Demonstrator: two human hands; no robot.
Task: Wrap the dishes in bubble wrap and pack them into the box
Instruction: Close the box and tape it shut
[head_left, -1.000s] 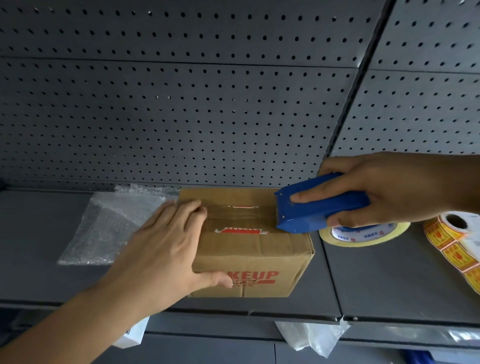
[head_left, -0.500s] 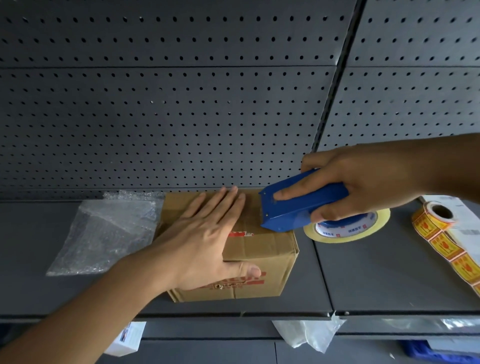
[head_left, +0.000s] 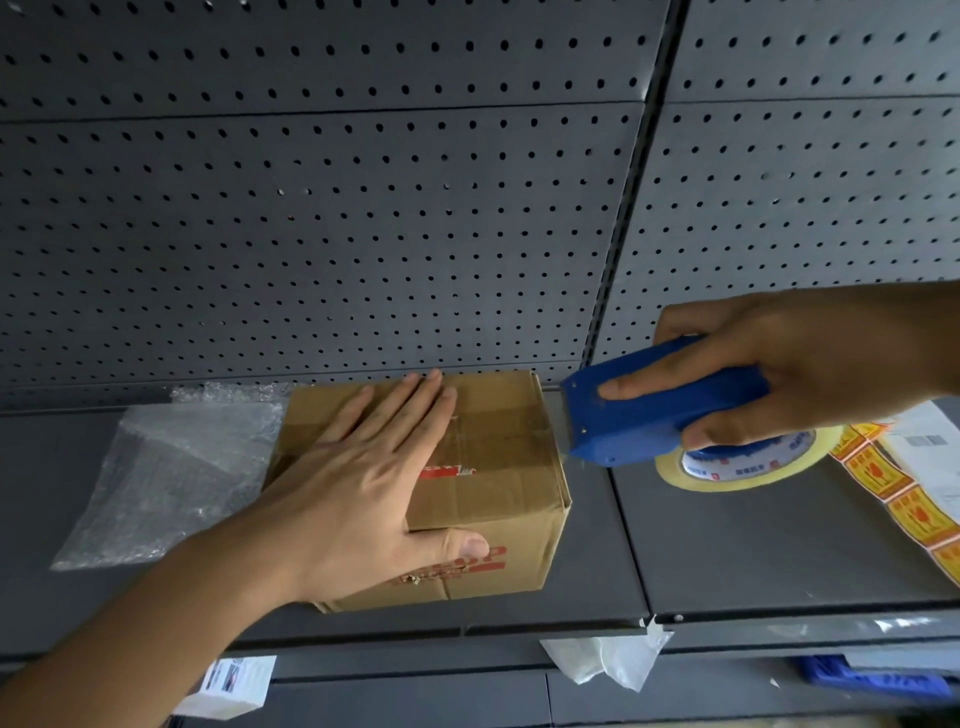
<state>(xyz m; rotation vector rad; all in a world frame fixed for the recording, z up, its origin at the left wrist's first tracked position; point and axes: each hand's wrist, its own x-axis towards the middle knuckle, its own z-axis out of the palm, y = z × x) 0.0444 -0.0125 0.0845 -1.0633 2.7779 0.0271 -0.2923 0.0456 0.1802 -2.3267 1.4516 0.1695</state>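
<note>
Realistically, with the left hand (head_left: 363, 483) flat on the box (head_left: 498, 467) and the right hand (head_left: 795, 374) gripping the tape dispenser (head_left: 654, 410) (just off the edge), a sideways tug could lift the tape.

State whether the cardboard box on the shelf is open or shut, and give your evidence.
Shut. The cardboard box has its top flaps down flat with clear tape along the seam, and the left hand lies spread on top.
</note>
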